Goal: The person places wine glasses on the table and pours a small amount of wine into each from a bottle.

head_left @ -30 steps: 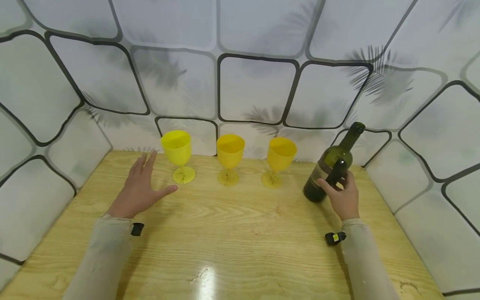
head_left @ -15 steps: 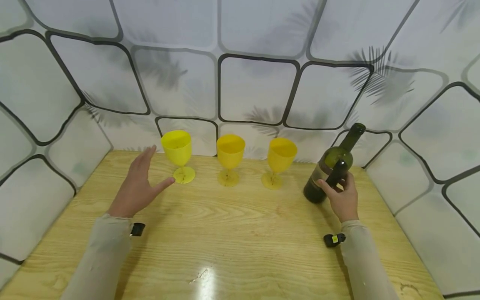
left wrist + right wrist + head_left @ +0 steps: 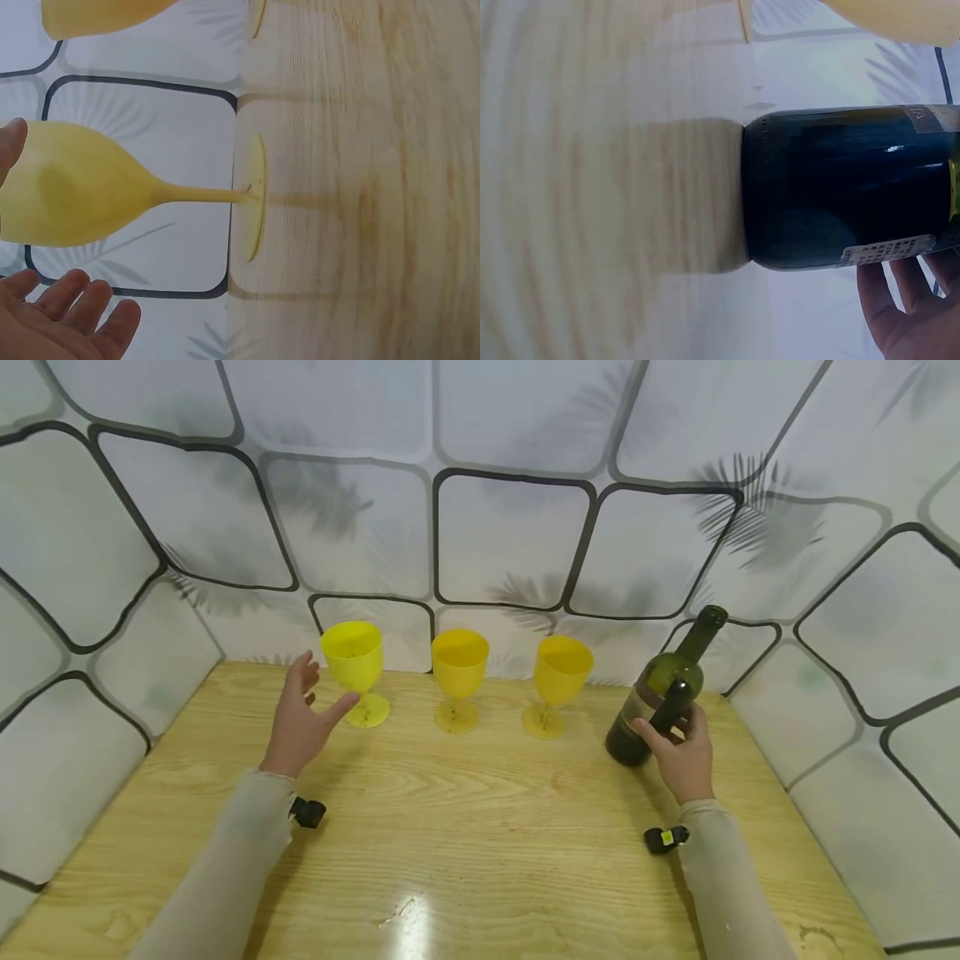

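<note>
My left hand (image 3: pixel 303 718) is beside the leftmost yellow goblet (image 3: pixel 354 656), thumb and fingers spread apart. In the left wrist view, the fingers (image 3: pixel 82 311) lie to one side of that goblet's bowl (image 3: pixel 75 184) and the thumb to the other; a gap shows beside the fingers. My right hand (image 3: pixel 686 760) holds a dark green wine bottle (image 3: pixel 663 681) low on its body, with the thumb in front. In the right wrist view, fingers (image 3: pixel 877 296) rest against the bottle (image 3: pixel 840 195) near a label. A dark, rounded shape above the thumb cannot be identified.
A middle goblet (image 3: pixel 461 664) and a right goblet (image 3: pixel 562 668) stand upright in the row between the hands. Behind them is a patterned wall (image 3: pixel 517 543), with side walls at left and right. Everything stands on a wooden table (image 3: pixel 465 827).
My left hand has moved right and slightly forward, closer to the leftmost goblet, and its fingers have bent somewhat. My right hand and the bottle have stayed almost still.
</note>
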### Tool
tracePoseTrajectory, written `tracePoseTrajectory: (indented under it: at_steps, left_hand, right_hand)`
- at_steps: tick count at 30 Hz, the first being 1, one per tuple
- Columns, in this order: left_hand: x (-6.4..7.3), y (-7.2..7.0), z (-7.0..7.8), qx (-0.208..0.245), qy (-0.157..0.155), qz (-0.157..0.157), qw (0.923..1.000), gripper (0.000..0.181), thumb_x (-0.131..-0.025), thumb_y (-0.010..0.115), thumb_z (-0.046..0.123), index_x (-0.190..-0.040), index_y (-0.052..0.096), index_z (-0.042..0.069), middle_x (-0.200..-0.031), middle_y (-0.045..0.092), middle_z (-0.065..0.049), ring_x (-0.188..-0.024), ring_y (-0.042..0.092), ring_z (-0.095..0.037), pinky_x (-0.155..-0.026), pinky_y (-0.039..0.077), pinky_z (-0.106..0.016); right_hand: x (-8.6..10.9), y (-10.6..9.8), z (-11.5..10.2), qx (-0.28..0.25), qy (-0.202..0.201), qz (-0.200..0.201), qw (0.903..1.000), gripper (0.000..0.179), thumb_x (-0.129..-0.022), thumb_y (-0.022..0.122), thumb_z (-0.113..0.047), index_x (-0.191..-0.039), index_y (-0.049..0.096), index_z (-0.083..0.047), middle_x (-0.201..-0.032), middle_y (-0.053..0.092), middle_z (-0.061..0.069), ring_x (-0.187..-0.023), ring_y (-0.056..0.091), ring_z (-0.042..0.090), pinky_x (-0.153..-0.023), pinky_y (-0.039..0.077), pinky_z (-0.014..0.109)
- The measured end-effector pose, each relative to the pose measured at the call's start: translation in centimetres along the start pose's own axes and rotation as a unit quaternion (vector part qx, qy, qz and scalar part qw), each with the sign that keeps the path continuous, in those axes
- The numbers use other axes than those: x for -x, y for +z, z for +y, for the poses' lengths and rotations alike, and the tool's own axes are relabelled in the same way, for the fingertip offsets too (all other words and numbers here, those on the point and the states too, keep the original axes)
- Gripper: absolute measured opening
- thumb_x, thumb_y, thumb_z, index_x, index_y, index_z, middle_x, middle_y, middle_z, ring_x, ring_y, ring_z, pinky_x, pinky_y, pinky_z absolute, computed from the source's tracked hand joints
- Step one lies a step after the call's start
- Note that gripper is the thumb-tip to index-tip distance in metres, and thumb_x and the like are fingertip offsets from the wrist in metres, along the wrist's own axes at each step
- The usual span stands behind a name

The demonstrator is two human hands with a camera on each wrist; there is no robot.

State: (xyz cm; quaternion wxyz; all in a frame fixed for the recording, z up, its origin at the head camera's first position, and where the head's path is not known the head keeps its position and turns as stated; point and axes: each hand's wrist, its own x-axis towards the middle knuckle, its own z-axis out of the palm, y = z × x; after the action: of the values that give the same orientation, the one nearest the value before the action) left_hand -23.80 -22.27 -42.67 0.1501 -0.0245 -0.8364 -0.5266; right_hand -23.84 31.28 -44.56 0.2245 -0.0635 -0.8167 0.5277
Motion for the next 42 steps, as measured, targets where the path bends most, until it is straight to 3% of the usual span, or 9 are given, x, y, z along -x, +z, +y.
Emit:
tracePoseTrajectory:
  at_steps: [6,12,16,19,24,30,36,42]
  left_hand:
    - [-1.3,1.1,-0.2,0.027,-0.034,0.001,0.9991,0.105,-0.092,0.077,0.047,-0.166,0.01,0.015,-0.161,0.032,-0.019,-0.147,0.035,-0.039,-0.119,0.032,-0.059]
    - [-2.5,1.7,0.3,0.042,-0.034,-0.011,0.9985,0.106,-0.093,0.078,0.045,-0.167,0.007,0.017,-0.163,0.028,-0.017,-0.147,0.034,-0.038,-0.121,0.03,-0.058]
    - [-2.9,2.0,0.4,0.044,-0.016,-0.012,0.9988,0.101,-0.094,0.076,0.045,-0.166,0.01,0.019,-0.162,0.029,-0.015,-0.146,0.035,-0.038,-0.12,0.03,-0.06]
    - [-3.0,2.2,0.5,0.042,-0.007,-0.01,0.999,0.098,-0.095,0.075,0.045,-0.165,0.013,0.017,-0.159,0.034,-0.016,-0.142,0.039,-0.038,-0.118,0.033,-0.061]
    - [-2.7,2.2,0.5,0.042,-0.018,-0.008,0.9989,0.097,-0.094,0.074,0.048,-0.164,0.016,0.015,-0.153,0.039,-0.018,-0.138,0.042,-0.036,-0.114,0.039,-0.06]
    - [-2.1,2.1,0.9,0.047,-0.02,-0.018,0.9985,0.096,-0.092,0.078,0.045,-0.162,0.021,0.013,-0.149,0.042,-0.017,-0.133,0.044,-0.034,-0.114,0.039,-0.058]
    - [-1.0,1.9,1.7,0.053,-0.033,-0.057,0.9964,0.098,-0.088,0.082,0.046,-0.16,0.023,0.014,-0.146,0.045,-0.014,-0.128,0.049,-0.031,-0.108,0.047,-0.052]
    - [0.4,1.0,2.4,0.055,-0.052,-0.139,0.9874,0.101,-0.086,0.086,0.042,-0.159,0.021,0.017,-0.147,0.045,-0.012,-0.129,0.051,-0.031,-0.104,0.052,-0.05]
  right_hand:
    - [0.0,0.2,0.0,-0.003,-0.002,-0.001,1.0,0.07,-0.089,0.084,-0.02,-0.148,0.047,-0.01,-0.127,0.054,-0.006,-0.116,0.055,0.008,-0.092,0.05,0.015]
    - [0.1,0.1,0.0,-0.006,-0.002,-0.002,1.0,0.068,-0.09,0.084,-0.022,-0.147,0.047,-0.013,-0.13,0.054,-0.007,-0.119,0.055,0.011,-0.093,0.05,0.017]
    - [0.3,-0.1,0.1,-0.017,0.013,-0.004,0.9997,0.069,-0.09,0.083,-0.022,-0.148,0.046,-0.015,-0.132,0.053,-0.007,-0.12,0.055,0.011,-0.093,0.051,0.016]
    - [0.3,-0.1,0.2,-0.025,0.016,-0.005,0.9995,0.069,-0.091,0.083,-0.02,-0.149,0.045,-0.014,-0.133,0.053,-0.006,-0.12,0.055,0.011,-0.093,0.051,0.017]
    - [-0.1,0.1,0.4,-0.03,0.012,-0.01,0.9994,0.072,-0.091,0.082,-0.018,-0.151,0.043,-0.013,-0.133,0.052,-0.006,-0.122,0.053,0.011,-0.098,0.05,0.021]
    - [-0.2,0.2,0.2,-0.029,0.014,-0.01,0.9994,0.071,-0.091,0.083,-0.019,-0.151,0.044,-0.014,-0.133,0.053,-0.006,-0.122,0.053,0.011,-0.099,0.05,0.024]
    - [0.0,0.1,-0.1,-0.015,0.023,-0.015,0.9995,0.069,-0.092,0.082,-0.029,-0.15,0.045,-0.02,-0.135,0.054,-0.004,-0.123,0.054,0.016,-0.093,0.05,0.019]
    - [0.1,-0.1,-0.2,-0.006,0.026,-0.021,0.9994,0.07,-0.093,0.081,-0.029,-0.151,0.043,-0.02,-0.14,0.052,0.0,-0.127,0.053,0.02,-0.094,0.05,0.021]
